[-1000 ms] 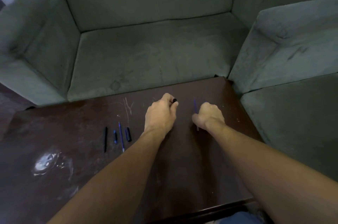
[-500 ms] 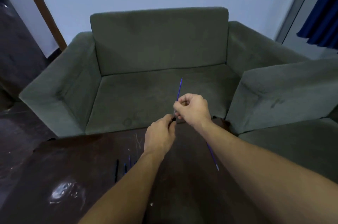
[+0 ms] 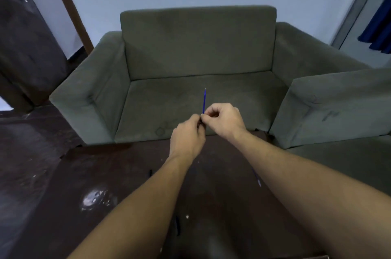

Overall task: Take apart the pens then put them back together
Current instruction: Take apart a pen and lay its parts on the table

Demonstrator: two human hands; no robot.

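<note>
My right hand (image 3: 223, 120) pinches a thin blue ink refill (image 3: 204, 101) that points straight up, above the table's far edge. My left hand (image 3: 187, 138) is curled against it from below and grips a small black pen part, almost hidden in the fingers. Another blue pen piece (image 3: 256, 177) lies on the dark table (image 3: 222, 205) beside my right forearm. A black pen piece (image 3: 177, 225) shows just right of my left forearm, and a small dark piece (image 3: 150, 172) lies left of it. My arms hide the other parts.
A grey-green armchair (image 3: 198, 51) stands right behind the table, and a second sofa arm (image 3: 338, 102) is on the right. A shiny patch (image 3: 96, 197) marks the table's left side. A door frame and a dark floor lie to the left.
Both hands rose from the table and came together, the right bringing the refill upright to the left hand's part. The view tilted up toward the armchair and wall.
</note>
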